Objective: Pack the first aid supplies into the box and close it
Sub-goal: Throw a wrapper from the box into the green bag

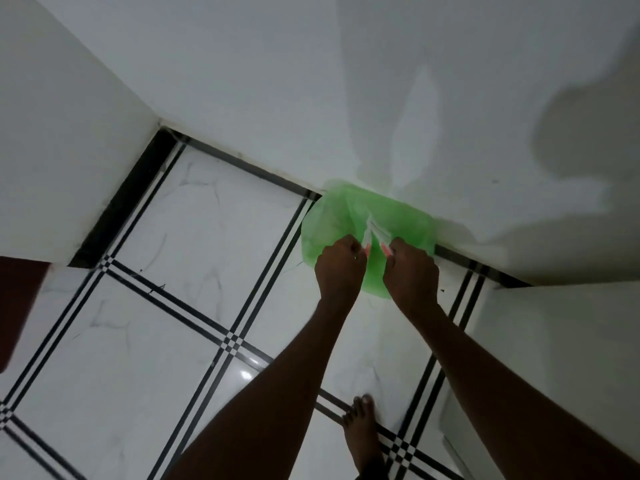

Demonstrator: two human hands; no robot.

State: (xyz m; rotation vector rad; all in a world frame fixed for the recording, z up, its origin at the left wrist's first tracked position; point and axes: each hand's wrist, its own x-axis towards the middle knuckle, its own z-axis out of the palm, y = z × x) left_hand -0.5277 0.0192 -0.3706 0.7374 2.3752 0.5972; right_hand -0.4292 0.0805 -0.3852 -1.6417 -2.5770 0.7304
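Both fists clenched, left hand (341,263) & right hand (410,268) tearing a thin white wrapper (372,230) over green bin (367,233); no box in sight, so packing prob. not begun.

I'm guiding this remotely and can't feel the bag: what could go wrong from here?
Both hands, left hand and right hand, pull the thin white drawstrings of the green bag; hard tugging may snap them or tear the film. The glossy tiled floor under the bare foot could be slippery while leaning forward. No box or first aid supplies are visible.
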